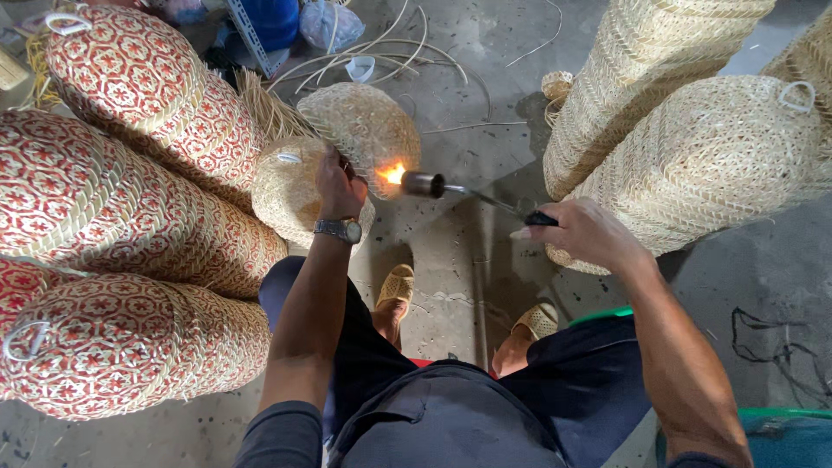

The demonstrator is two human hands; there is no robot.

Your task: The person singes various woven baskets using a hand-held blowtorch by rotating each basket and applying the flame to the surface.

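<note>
On a stained concrete floor (451,251), the left hand (340,184) is clamped on a plain woven basket (360,130) while the right hand (582,230), closed round a gas torch (425,184), flames its rim; singeing appears underway, with plain basket stacks (693,147) right of it and patterned red stacks (130,217) left.

Basket stacks (130,225) lie left, more stacks (693,147) right, a held basket (347,147) between
</note>
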